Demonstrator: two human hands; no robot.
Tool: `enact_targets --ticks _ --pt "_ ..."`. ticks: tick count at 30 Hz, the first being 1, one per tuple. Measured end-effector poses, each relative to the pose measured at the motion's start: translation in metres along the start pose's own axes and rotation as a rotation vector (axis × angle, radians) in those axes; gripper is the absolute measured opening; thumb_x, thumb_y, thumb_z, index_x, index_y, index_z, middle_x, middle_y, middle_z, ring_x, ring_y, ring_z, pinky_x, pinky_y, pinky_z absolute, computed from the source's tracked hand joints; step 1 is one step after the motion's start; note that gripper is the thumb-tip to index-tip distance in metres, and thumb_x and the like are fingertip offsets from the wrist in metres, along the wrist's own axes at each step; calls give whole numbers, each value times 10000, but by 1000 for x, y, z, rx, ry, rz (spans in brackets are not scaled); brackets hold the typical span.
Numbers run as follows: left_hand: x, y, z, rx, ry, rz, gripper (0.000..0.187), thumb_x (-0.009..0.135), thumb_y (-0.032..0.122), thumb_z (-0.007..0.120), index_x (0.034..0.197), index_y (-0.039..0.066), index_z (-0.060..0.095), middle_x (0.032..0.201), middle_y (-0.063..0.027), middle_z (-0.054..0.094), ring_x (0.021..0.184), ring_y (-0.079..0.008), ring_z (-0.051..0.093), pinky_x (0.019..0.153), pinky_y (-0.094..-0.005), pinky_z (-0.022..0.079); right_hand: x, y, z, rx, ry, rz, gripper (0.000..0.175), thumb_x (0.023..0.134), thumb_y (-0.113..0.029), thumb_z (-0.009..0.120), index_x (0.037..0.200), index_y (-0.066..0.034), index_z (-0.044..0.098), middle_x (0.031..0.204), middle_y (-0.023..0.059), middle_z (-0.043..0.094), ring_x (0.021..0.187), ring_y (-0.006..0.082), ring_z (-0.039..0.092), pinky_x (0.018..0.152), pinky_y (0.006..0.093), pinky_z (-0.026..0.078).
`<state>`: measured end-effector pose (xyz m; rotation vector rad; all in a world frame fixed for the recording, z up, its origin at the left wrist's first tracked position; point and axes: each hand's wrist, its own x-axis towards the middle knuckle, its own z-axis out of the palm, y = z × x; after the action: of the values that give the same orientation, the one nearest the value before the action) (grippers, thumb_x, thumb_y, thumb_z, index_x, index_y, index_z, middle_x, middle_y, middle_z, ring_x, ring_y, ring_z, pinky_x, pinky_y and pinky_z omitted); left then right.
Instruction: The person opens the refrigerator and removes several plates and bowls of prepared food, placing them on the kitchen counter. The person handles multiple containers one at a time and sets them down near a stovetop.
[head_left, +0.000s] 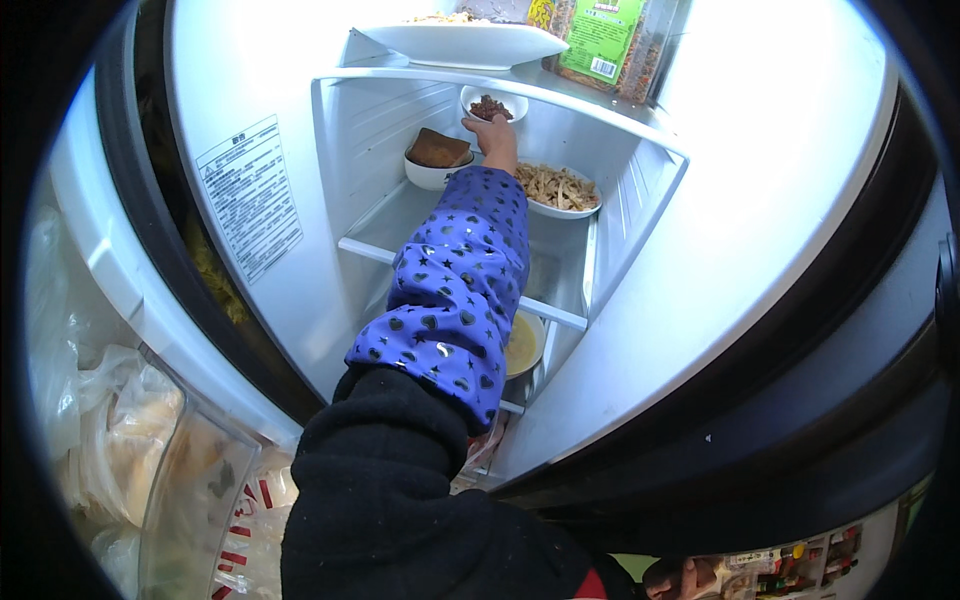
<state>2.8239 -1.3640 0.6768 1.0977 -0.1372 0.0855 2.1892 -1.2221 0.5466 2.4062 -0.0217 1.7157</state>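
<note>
My left hand (495, 139) reaches deep into a refrigerator compartment, its arm in a black sleeve and a purple oversleeve printed with hearts and stars. Its fingers grip the near rim of a small white bowl (516, 105) holding dark reddish-brown food (489, 108). To the left of the wrist stands another white bowl (431, 177) with a brown, angular piece (440, 148) in it. On the right a white dish (574, 213) holds pale shredded food (556, 186). My right hand (682, 577) is partly visible at the bottom edge; its grip is unclear.
Overhead, a shelf (495, 76) carries a white plate (465, 45) and a clear tub (607, 45) with a green label. Below the middle shelf is a bowl of yellowish food (525, 345). Door bins (191, 480) at left hold plastic bags (127, 435); bottles (806, 559) stand lower right.
</note>
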Motion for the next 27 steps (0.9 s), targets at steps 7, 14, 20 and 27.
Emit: enact_targets --ticks 7,14,20,27 --pt "2 -9 6 187 231 -110 692 756 155 516 1288 -17 107 1110 -327 463 998 -420 513 870 -422 415 -6 -2 -4 7 -7 3 360 734 -71 421 1064 33 519 694 143 472 592 257 448 642 417 424" --pt "18 -24 -6 990 -68 -58 634 755 147 532 1266 3 184 1097 -279 476 977 -383 521 831 -409 428 -9 0 -9 13 -12 0 376 724 -59 411 1076 29 512 688 137 464 593 254 441 644 421 418" --pt "29 -25 -7 1260 -214 -24 586 755 141 546 1246 20 250 1087 -238 487 959 -351 527 797 -399 438 -4 1 -10 12 -3 -6 391 717 -50 403 1087 26 506 683 132 457 595 251 434 645 424 413" --pt "26 -13 -11 1284 -297 -17 534 754 133 562 1224 39 326 1074 -190 500 938 -314 535 758 -386 451 -5 0 -11 35 -9 -18 409 708 -38 393 1099 22 499 677 126 449 596 248 427 647 428 408"
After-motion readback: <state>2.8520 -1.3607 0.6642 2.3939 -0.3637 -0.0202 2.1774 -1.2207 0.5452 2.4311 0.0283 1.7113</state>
